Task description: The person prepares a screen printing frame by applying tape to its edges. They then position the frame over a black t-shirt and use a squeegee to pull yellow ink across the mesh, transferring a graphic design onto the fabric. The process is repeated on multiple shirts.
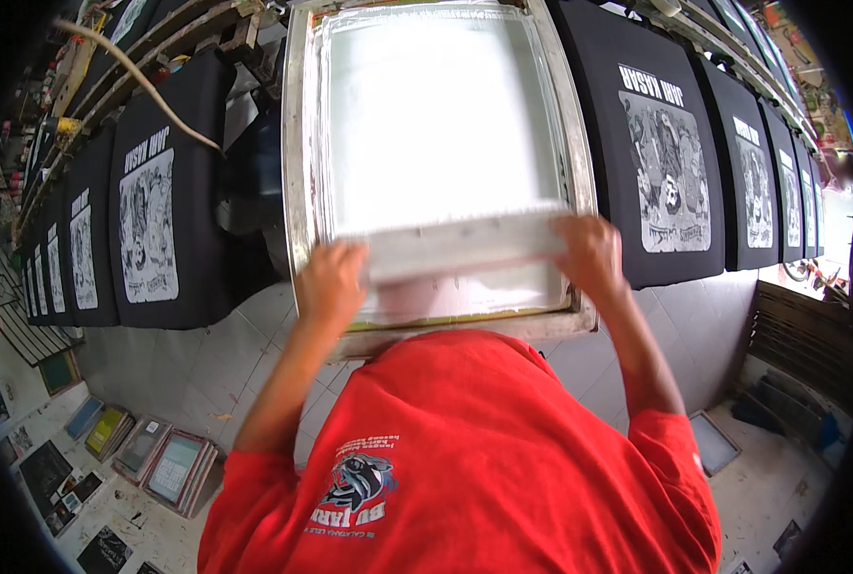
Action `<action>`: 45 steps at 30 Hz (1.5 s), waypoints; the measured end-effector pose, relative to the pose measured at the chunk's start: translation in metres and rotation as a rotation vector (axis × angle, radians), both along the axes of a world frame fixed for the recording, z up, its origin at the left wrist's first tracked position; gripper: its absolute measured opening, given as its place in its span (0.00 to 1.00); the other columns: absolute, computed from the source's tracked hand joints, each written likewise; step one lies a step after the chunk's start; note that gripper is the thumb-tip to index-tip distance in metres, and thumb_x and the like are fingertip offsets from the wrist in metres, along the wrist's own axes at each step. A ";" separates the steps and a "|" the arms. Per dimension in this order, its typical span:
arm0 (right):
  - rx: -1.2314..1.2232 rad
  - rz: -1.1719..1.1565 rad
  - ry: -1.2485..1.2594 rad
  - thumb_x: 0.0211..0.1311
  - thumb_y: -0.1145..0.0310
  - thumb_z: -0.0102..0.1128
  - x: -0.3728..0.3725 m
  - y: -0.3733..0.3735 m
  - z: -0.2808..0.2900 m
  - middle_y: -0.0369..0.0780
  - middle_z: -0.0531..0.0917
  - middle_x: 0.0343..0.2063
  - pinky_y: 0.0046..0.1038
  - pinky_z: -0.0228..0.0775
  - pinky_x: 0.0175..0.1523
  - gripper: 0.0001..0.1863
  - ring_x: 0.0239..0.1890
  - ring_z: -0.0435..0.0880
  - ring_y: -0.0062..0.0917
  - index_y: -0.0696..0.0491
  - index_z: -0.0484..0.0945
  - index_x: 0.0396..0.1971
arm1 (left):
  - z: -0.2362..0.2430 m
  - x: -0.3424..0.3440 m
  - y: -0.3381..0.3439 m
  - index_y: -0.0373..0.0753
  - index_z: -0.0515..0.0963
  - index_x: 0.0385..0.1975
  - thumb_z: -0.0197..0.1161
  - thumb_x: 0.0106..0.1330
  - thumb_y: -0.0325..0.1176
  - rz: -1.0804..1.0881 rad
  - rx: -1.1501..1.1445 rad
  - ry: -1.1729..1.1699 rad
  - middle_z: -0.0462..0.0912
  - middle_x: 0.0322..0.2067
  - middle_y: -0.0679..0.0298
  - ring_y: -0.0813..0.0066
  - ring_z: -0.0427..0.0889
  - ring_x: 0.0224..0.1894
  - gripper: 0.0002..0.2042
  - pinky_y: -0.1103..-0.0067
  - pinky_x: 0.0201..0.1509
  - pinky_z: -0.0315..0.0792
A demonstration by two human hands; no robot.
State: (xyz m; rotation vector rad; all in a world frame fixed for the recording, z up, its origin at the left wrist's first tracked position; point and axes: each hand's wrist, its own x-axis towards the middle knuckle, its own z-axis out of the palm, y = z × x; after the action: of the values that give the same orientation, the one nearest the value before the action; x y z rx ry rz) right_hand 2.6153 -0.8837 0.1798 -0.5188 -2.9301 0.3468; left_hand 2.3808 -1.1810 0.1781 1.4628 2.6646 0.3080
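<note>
A long pale squeegee (460, 246) lies across the near part of a printing screen, slightly blurred. My left hand (333, 279) grips its left end and my right hand (591, 254) its right end, fingers wrapped round it. The screen's wooden frame (297, 143) is worn and smeared. White ink covers the mesh (436, 115) beyond the squeegee, with a thinner, pinkish white area between it and the near edge. What lies beneath the screen is hidden.
Black shirts (661, 153) with white prints hang flat in a row on the right, and more black shirts (149, 220) on the left. A pale hose (149, 86) arcs over the left row. Stacked frames (173, 469) stand on the tiled floor (187, 373).
</note>
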 end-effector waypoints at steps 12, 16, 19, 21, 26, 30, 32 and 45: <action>-0.015 0.017 -0.148 0.41 0.66 0.67 0.023 -0.036 0.034 0.38 0.83 0.28 0.36 0.76 0.38 0.12 0.34 0.83 0.35 0.50 0.82 0.30 | 0.025 0.019 -0.026 0.42 0.79 0.29 0.67 0.46 0.26 -0.100 0.026 -0.137 0.81 0.28 0.61 0.58 0.81 0.35 0.09 0.66 0.36 0.76; 0.067 0.029 0.066 0.41 0.69 0.66 -0.009 -0.009 0.021 0.38 0.82 0.28 0.36 0.76 0.38 0.12 0.35 0.83 0.35 0.49 0.82 0.30 | 0.020 -0.008 0.001 0.41 0.80 0.30 0.67 0.45 0.26 -0.074 0.080 -0.050 0.82 0.29 0.60 0.56 0.81 0.36 0.10 0.65 0.37 0.76; 0.124 0.060 0.337 0.38 0.74 0.66 -0.012 -0.006 0.004 0.38 0.83 0.30 0.36 0.77 0.39 0.13 0.36 0.83 0.35 0.51 0.81 0.31 | 0.009 -0.024 0.008 0.40 0.81 0.34 0.67 0.44 0.24 -0.121 0.226 0.081 0.83 0.34 0.60 0.58 0.81 0.39 0.14 0.67 0.40 0.77; 0.126 0.016 0.320 0.37 0.74 0.65 0.007 -0.025 0.015 0.38 0.84 0.31 0.35 0.77 0.38 0.14 0.35 0.83 0.35 0.51 0.81 0.31 | 0.016 -0.009 -0.006 0.40 0.81 0.37 0.67 0.43 0.23 -0.136 0.237 0.103 0.84 0.36 0.61 0.59 0.81 0.41 0.16 0.68 0.43 0.77; 0.011 -0.014 0.123 0.37 0.75 0.63 0.066 -0.084 0.021 0.35 0.85 0.34 0.30 0.76 0.37 0.14 0.33 0.82 0.30 0.50 0.81 0.30 | 0.012 0.046 -0.063 0.41 0.82 0.40 0.64 0.42 0.20 -0.171 0.126 -0.059 0.84 0.41 0.62 0.61 0.82 0.44 0.21 0.68 0.49 0.77; 0.101 -0.077 0.185 0.41 0.77 0.59 0.059 -0.091 -0.001 0.33 0.84 0.34 0.28 0.75 0.38 0.12 0.34 0.82 0.27 0.51 0.81 0.30 | -0.009 0.047 -0.059 0.37 0.81 0.37 0.62 0.45 0.20 -0.157 0.234 0.010 0.84 0.38 0.61 0.63 0.82 0.41 0.16 0.72 0.46 0.78; 0.131 -0.071 0.216 0.42 0.78 0.57 0.045 -0.079 -0.007 0.33 0.84 0.34 0.28 0.75 0.38 0.12 0.34 0.82 0.26 0.51 0.81 0.30 | -0.015 0.032 -0.043 0.36 0.82 0.34 0.62 0.50 0.21 -0.211 0.275 0.118 0.84 0.35 0.62 0.68 0.82 0.38 0.10 0.76 0.43 0.78; 0.212 0.040 0.261 0.34 0.75 0.68 -0.163 0.134 -0.042 0.34 0.83 0.39 0.30 0.79 0.42 0.24 0.40 0.82 0.30 0.47 0.81 0.40 | -0.050 -0.177 0.143 0.41 0.81 0.39 0.62 0.47 0.22 -0.169 0.299 0.301 0.84 0.37 0.65 0.64 0.81 0.38 0.17 0.73 0.40 0.78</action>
State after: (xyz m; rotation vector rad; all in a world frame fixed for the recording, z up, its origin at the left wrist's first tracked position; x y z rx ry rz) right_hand 2.4525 -0.7492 0.1376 -0.3553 -2.6846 0.0969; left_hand 2.2042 -1.0384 0.1279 1.9524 2.7869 0.5293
